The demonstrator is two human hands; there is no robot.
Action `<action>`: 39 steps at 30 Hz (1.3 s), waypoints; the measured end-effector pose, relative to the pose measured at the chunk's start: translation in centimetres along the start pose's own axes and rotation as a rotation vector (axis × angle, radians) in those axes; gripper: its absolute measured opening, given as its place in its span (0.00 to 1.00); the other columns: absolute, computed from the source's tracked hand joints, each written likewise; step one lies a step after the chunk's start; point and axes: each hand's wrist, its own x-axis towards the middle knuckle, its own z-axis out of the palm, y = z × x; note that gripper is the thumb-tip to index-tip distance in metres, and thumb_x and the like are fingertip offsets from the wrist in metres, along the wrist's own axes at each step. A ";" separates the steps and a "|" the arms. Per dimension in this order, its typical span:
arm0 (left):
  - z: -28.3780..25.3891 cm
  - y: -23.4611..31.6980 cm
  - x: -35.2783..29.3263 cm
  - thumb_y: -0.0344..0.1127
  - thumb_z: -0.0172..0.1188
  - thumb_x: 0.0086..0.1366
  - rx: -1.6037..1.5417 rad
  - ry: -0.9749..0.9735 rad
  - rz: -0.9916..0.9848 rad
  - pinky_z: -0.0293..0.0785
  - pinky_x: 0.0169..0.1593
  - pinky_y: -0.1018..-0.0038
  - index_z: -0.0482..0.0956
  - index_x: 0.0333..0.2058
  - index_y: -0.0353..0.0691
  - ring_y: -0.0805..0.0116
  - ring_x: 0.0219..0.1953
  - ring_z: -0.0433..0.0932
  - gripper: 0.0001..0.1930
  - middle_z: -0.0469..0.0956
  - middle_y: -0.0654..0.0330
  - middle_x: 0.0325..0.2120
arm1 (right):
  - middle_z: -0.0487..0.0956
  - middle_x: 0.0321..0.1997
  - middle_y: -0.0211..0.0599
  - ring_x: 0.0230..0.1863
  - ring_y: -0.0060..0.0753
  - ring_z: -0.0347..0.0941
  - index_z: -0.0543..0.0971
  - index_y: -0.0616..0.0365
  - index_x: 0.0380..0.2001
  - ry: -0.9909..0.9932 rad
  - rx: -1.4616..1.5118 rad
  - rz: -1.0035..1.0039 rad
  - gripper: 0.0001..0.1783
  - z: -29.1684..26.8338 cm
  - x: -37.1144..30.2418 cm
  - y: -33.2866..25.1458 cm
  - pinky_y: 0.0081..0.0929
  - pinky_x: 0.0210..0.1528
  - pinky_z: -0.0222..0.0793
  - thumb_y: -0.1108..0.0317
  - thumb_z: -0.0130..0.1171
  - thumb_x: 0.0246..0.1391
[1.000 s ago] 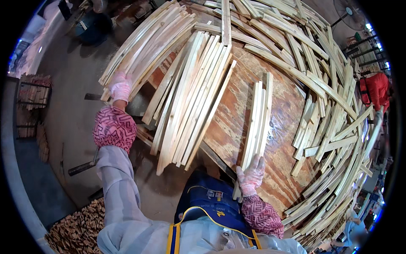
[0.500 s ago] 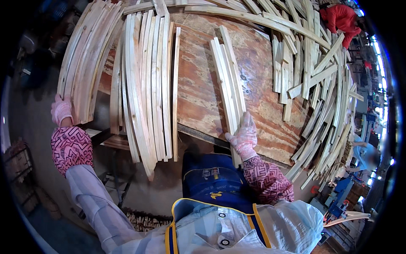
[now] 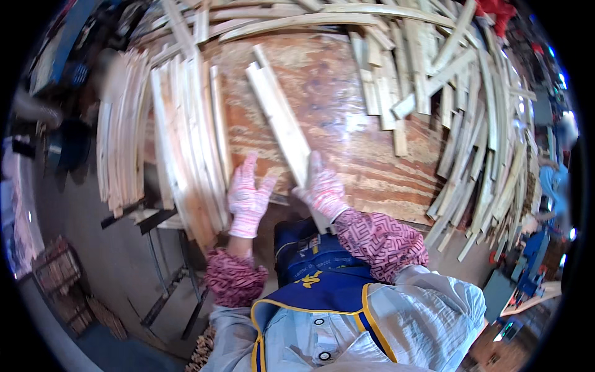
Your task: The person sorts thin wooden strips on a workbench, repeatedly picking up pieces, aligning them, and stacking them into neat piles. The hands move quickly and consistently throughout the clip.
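Observation:
My right hand (image 3: pixel 323 188), in a pink-and-white knit glove, grips the near end of a small bundle of pale wooden strips (image 3: pixel 277 110). The bundle lies aslant on a worn plywood tabletop (image 3: pixel 356 170), its far end toward the left. My left hand (image 3: pixel 250 197), gloved alike, is open with fingers spread, between that bundle and a row of long wooden strips (image 3: pixel 176 124). It holds nothing. Those strips lie side by side, their near ends jutting past the table's front edge. Another group of strips (image 3: pixel 121 136) sits farther left.
A loose heap of strips (image 3: pixel 486 142) covers the table's right side, with more strips (image 3: pixel 291 20) along the back. Dark metal legs (image 3: pixel 154 263) stand at lower left, near stacked wood (image 3: pixel 57 270) on the floor. People in red (image 3: pixel 498 12) and light blue (image 3: pixel 555 183) are at right.
My left hand has left the far-left group and come right, beside the bundle. The bundle's far end has swung left in my right hand. The view has shifted too.

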 end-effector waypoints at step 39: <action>19.4 20.7 8.0 0.35 0.59 0.63 -1.052 -0.709 -0.495 0.74 0.34 0.74 0.77 0.46 0.33 0.73 0.30 0.75 0.15 0.78 0.62 0.30 | 0.64 0.67 0.42 0.65 0.45 0.64 0.64 0.42 0.65 0.623 -0.468 0.056 0.39 -28.7 18.5 27.6 0.38 0.62 0.64 0.39 0.56 0.54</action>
